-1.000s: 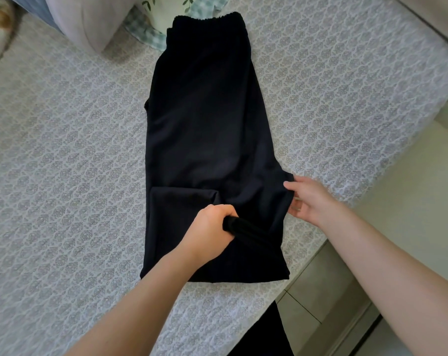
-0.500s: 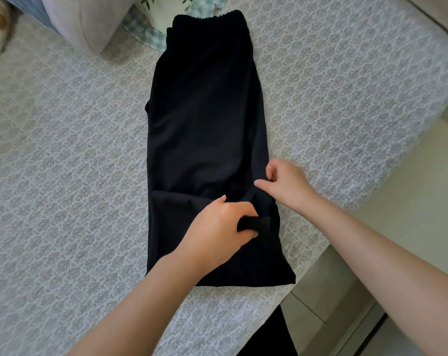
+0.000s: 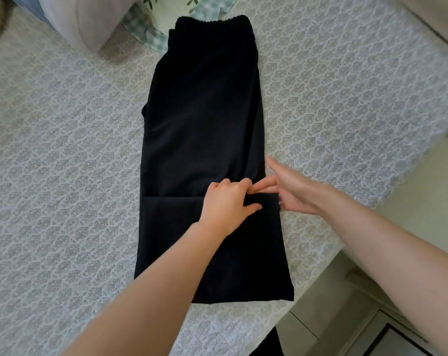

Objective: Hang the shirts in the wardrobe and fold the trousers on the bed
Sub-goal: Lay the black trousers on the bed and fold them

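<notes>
Black trousers lie flat and lengthwise on the bed, elastic waistband at the far end. The lower leg part is folded back over itself, and its hem edge runs across the cloth near the middle. My left hand grips that folded hem edge, fingers curled over it and thumb underneath. My right hand lies at the right side of the same fold with its fingers straight and spread, touching the cloth's edge; it is blurred by motion.
The bed has a grey-white patterned cover. Pillows and a checked, leaf-printed cushion lie at the far end beside the waistband. The bed's right edge drops to a pale floor and a low cabinet. Dark cloth hangs at the bottom.
My left hand has carried the folded hem farther up and rightward. My right hand let go of the trousers' side edge and moved left to the fold, its fingers now straight.
</notes>
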Demonstrator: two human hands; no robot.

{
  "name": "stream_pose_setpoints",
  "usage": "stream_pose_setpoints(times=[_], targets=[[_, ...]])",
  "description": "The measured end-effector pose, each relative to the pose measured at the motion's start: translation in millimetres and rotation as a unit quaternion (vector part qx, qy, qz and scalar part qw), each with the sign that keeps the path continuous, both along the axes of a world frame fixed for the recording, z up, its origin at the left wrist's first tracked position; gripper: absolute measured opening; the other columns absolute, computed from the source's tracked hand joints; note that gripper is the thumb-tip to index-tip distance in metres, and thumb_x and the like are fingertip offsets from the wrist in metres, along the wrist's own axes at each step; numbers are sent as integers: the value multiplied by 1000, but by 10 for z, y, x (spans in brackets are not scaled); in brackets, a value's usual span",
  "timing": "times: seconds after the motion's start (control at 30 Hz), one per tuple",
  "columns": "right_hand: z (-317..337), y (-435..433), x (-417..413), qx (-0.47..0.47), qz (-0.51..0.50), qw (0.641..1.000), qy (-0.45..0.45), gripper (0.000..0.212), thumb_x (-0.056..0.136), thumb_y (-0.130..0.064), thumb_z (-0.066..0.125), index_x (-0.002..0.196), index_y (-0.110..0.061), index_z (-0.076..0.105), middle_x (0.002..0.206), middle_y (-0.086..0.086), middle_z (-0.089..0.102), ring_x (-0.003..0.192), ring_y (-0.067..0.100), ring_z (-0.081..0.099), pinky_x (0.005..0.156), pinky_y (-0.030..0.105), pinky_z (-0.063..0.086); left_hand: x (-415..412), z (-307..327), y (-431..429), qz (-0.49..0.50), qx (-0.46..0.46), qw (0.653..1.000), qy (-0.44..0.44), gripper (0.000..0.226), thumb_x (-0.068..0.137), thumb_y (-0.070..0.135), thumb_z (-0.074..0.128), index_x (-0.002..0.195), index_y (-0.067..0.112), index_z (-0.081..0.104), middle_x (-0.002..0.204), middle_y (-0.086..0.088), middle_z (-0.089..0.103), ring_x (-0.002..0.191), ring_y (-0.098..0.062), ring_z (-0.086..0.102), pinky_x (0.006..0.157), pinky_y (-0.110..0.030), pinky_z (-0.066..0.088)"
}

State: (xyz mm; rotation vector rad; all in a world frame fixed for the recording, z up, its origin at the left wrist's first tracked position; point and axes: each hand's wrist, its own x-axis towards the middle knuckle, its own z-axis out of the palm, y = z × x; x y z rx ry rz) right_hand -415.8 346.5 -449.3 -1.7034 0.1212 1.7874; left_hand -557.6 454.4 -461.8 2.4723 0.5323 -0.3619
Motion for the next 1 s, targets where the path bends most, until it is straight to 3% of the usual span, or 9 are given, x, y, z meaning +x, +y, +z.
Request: stream_pose_setpoints(times=[0.17,0.27,0.43,0.5,0.6,0.7,0.77,0.87,1.0], targets=[[-59,-221,-194,68,121,961,-237,17,89,-33,66,105,-27,68,108,-6,65,104,7,60,100,42,49,-209,-79,112,26,-62,997,-38,39,86,43,69,119,27,55,113,13,58,91,-11,61,87,-31,49],[-125,-319,-280,94,129,940,-302,11,90,-21,67,99,-25,70,97,-11,68,94,4,63,94,38,52,-472,-46,319,5,-67,998,-4,46,85,30,74,127,29,54,127,16,49,95,-14,62,86,-30,52],[-245,-298,-357,105,153,892,-412,10,89,-25,68,97,-27,63,96,-18,58,90,1,56,83,30,49,-802,-20,724,30,29,999,33,30,84,25,75,113,21,68,102,4,69,98,-22,64,89,-36,48],[-223,-304,-398,103,228,819,-517,23,88,-32,69,105,-26,54,96,-21,48,84,3,51,73,26,45,-903,-26,854,34,77,996,12,31,82,14,78,112,15,69,103,-2,68,99,-28,62,87,-41,48],[-136,-401,-353,179,356,626,-670,33,83,-22,75,111,-14,58,101,0,52,88,18,53,76,32,49,-1081,-23,982,-65,197,974,-94,36,86,2,61,121,9,67,122,-12,63,115,-38,58,92,-47,45],[-92,-602,-313,317,457,485,-675,30,90,0,59,118,-9,61,115,9,58,109,26,56,94,38,46,-1346,-49,1082,-308,225,918,-108,51,90,10,44,141,15,53,146,-10,51,135,-36,47,110,-48,40],[-104,-767,-278,358,544,416,-635,43,93,6,44,131,-9,58,133,10,57,129,27,51,107,45,42,-1522,-69,1192,-411,223,881,-74,72,83,7,61,150,18,40,156,-8,38,143,-32,36,119,-47,28],[-144,-882,-232,322,635,376,-593,62,91,6,25,148,-13,41,151,11,42,141,27,37,115,48,31,-1665,-107,1399,-438,231,869,-15,107,64,-2,74,157,20,25,163,-6,21,151,-29,17,121,-44,7],[-309,-766,-255,313,647,375,-586,67,89,4,30,152,-18,32,155,10,35,143,28,32,115,51,30,-1653,-207,1447,-450,243,859,-13,110,68,3,77,158,21,17,166,-5,12,152,-29,8,120,-50,7]])
